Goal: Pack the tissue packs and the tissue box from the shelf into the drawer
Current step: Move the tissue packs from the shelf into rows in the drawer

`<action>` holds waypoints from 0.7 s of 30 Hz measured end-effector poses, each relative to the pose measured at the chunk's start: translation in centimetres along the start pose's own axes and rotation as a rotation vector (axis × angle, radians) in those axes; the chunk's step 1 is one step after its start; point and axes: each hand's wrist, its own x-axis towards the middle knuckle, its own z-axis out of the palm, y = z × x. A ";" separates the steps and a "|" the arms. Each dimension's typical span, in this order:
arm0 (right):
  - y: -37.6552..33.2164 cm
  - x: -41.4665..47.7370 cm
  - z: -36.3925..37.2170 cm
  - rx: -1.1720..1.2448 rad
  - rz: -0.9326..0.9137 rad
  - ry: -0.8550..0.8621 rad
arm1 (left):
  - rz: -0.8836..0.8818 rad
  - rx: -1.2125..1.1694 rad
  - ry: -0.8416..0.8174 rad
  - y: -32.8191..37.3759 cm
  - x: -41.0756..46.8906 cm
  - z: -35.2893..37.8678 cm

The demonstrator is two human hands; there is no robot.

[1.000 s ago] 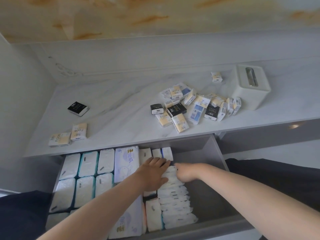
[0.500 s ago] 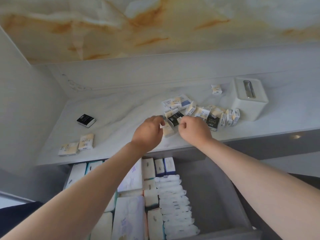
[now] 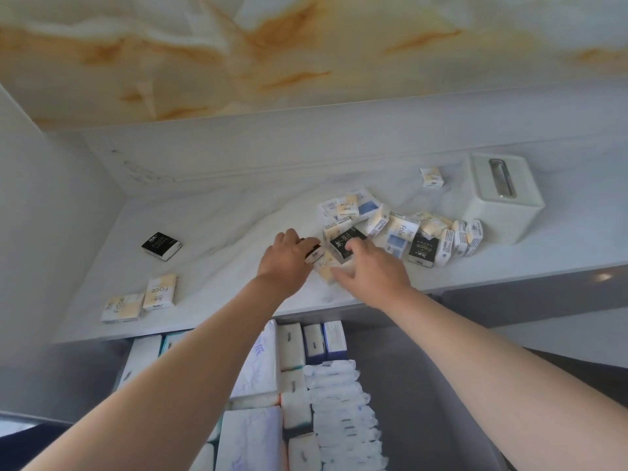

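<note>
left hand (image 3: 289, 258) grip closing on a small black pack (image 3: 313, 253) | right hand (image 3: 373, 270) grip spreading open over cream pack (image 3: 327, 266) reading "Face" | both lying on shelf (image 3: 221, 232)

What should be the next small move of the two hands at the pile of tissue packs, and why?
Probably close the fingers and lift. The left hand already curls on a small black pack, and the right hand is spread over a cream pack at the near edge of the pile. The open drawer just below has bare floor on its right side.
</note>
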 end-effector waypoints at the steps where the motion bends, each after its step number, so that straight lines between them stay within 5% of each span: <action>1: -0.2 0.0 0.4 -0.021 -0.031 -0.046 | 0.000 -0.021 0.002 -0.2 -0.1 0.1; 7: -2.6 1.0 0.8 0.110 -0.071 0.145 | -0.047 -0.242 0.143 -1.8 -1.3 -0.8; 12: -5.1 2.4 2.2 0.005 -0.022 -0.181 | -0.209 -0.318 0.113 -3.8 -3.6 -1.9; 21: -11.4 4.4 3.4 0.243 -0.032 -0.270 | -0.553 -0.118 0.221 -13.4 -8.3 -4.8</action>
